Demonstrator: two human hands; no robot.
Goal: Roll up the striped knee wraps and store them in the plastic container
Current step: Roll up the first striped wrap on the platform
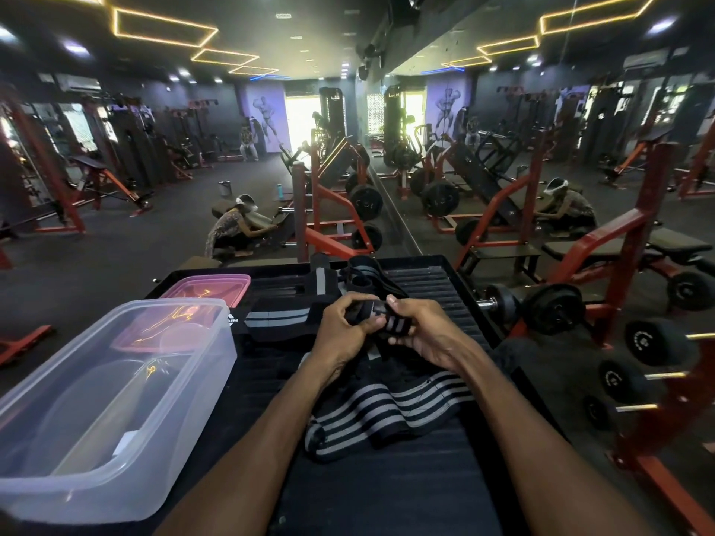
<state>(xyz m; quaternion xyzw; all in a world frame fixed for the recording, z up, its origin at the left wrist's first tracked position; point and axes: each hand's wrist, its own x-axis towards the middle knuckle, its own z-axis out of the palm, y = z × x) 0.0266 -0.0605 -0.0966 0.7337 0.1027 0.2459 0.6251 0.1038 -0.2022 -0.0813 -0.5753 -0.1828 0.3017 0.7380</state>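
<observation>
While both hands (381, 328) grip the striped wrap (390, 400) (logo unreadable), container (108, 400) waits.

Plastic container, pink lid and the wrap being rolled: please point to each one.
plastic container (216, 344): head view, right wall.
pink lid (232, 282): head view, far rim.
wrap roll (394, 326): head view, striped part between the hands.

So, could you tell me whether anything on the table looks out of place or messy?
Nothing looks damaged. The loose tail of the knee wrap lies bunched in folds near the table's front edge, while both hands hold its rolled end. The plastic container sits open and looks empty.
</observation>
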